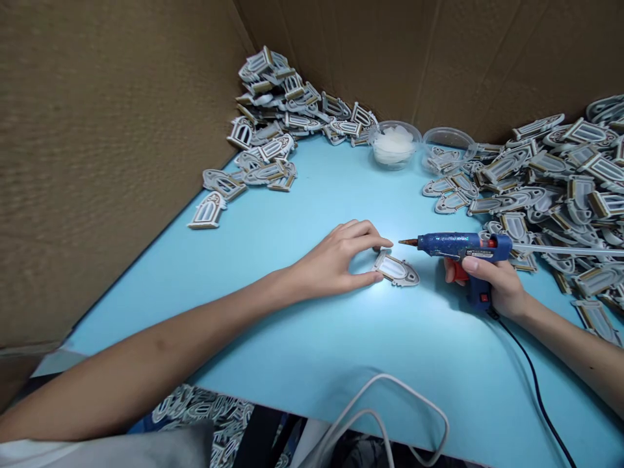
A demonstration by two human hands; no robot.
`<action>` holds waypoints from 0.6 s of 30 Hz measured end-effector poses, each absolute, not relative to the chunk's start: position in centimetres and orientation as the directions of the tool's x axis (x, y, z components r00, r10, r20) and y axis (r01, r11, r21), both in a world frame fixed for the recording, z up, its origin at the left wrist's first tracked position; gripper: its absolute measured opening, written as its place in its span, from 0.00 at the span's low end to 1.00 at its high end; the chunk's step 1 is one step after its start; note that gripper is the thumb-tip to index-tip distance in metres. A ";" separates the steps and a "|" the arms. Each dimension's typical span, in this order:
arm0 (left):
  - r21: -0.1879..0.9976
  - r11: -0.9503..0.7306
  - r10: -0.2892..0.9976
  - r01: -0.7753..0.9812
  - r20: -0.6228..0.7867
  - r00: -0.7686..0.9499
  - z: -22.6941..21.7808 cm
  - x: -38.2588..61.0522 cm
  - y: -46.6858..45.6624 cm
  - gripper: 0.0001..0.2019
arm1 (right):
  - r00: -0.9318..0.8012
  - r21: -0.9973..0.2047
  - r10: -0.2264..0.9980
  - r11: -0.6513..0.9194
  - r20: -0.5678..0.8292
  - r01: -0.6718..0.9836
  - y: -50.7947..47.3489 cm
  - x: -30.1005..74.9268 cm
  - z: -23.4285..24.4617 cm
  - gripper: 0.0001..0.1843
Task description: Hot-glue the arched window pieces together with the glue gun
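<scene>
As our left hand (pixel 331 260) spreads wide, its thumb tip touches the edge of an arched window-shaped piece (pixel 396 270) lying flat on the blue tabletop (pixel 292 370), and the index finger (pixel 375 242) passes just above it. Our right hand (pixel 492 286) curls around a blue hot glue gun (pixel 453 247), nozzle pointing toward the piece. Heaps of matching pieces (pixel 560 188) and two clear bowls (pixel 394 144) lie farther off.
</scene>
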State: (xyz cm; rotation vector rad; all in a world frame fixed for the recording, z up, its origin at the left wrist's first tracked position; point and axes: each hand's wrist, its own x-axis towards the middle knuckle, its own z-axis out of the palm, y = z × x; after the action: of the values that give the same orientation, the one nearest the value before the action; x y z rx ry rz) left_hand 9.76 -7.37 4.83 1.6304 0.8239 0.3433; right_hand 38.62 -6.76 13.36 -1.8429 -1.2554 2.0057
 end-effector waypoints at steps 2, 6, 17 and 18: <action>0.960 -0.044 0.687 0.276 -0.171 0.706 5.0 9.8 -7.4 0.21 | -0.240 -0.652 0.613 -0.642 -0.753 0.405 -6.8 38.7 13.3 0.23; 0.975 -0.093 0.667 0.201 -0.089 0.740 5.3 10.0 -7.4 0.17 | -0.251 -0.663 0.622 -0.625 -0.742 0.411 -6.9 38.8 13.2 0.23; 0.991 -0.121 0.639 0.057 0.034 0.769 5.4 9.5 -7.2 0.10 | -0.264 -0.665 0.620 -0.607 -0.739 0.435 -6.9 38.7 13.2 0.25; 0.989 -0.142 0.597 0.036 0.057 0.801 5.4 9.5 -7.3 0.10 | -0.266 -0.665 0.618 -0.609 -0.740 0.433 -6.8 38.7 13.2 0.25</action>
State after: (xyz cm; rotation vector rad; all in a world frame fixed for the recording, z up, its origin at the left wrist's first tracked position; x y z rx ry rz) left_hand 9.51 -7.29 5.41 1.6594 0.5051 0.5230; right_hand 38.69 -6.85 13.22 -1.8114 -1.3138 2.0013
